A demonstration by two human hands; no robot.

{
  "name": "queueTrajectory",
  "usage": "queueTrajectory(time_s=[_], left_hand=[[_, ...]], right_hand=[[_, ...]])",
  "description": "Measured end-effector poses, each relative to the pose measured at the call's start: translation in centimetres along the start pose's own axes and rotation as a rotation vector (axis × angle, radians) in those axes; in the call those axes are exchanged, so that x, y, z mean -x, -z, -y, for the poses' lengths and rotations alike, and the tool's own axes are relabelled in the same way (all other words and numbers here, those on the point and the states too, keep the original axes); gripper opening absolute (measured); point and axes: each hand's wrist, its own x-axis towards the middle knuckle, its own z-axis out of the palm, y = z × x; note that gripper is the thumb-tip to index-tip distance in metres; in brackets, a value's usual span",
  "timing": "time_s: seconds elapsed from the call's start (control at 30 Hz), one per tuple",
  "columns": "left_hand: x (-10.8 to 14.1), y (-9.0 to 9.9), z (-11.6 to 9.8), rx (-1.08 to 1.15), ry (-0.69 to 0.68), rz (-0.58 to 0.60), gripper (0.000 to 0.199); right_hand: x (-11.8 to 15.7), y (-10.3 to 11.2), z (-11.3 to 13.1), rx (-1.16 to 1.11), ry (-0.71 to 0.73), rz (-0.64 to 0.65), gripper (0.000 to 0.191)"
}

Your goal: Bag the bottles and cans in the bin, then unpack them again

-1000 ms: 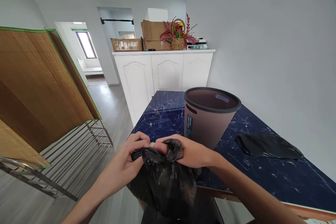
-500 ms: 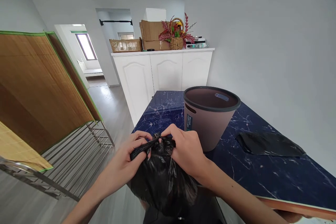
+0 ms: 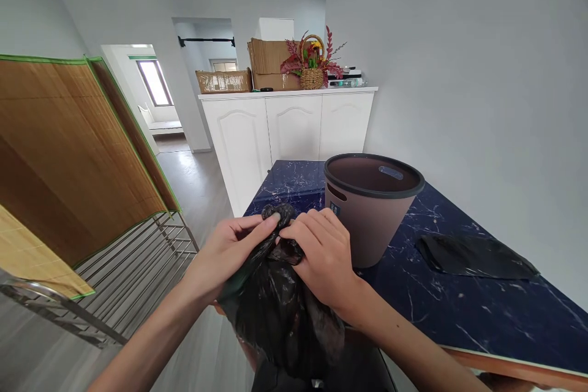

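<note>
A full black plastic bag (image 3: 280, 312) hangs in front of me at the near edge of the dark blue marble table (image 3: 478, 306). My left hand (image 3: 229, 251) pinches the bag's gathered neck from the left, thumb and fingers closed on the plastic. From the right, my right hand (image 3: 321, 257) clamps the same twisted top, and a small loop of plastic sticks up between the two hands. Just behind my right hand, a brown bin with a dark rim (image 3: 372, 205) stands upright and unlined on the table.
A flat folded black bag (image 3: 475, 256) lies on the table to the right of the bin. White cabinets (image 3: 287, 128) with boxes and a flower basket stand beyond. A bamboo screen (image 3: 68, 153) and a metal rack (image 3: 133, 275) are on the left. A grey wall runs along the right.
Both hands have risen a little while working the bag's neck. The left hand now pushes a loop of plastic upward, and the right hand has shifted over the twisted top.
</note>
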Motion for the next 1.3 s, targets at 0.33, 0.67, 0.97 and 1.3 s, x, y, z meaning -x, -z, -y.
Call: queueTrajectory(time_s=[0.33,0.67,0.97,1.3], left_hand=[[-2.8,2.3,2.7,0.542,0.075,-0.108,0.02],[-3.1,1.7,4.3,0.725,0.107,-0.239,0.021],[-2.5,-0.3,2.4,0.783,0.021,-0.197,0.011],[-1.7,0.9,3.4,0.606,-0.068,0.01,0.026]], right_hand=[[2.4,3.0,0.0,-0.249,0.096,0.39,0.035],[5.1,5.9,2.5,-0.414,-0.274,0.729,0.06],[2.5,2.6,3.2,-0.232,-0.489,0.657,0.046],[2.0,4.8,3.7,-0.397,-0.489,0.578,0.016]])
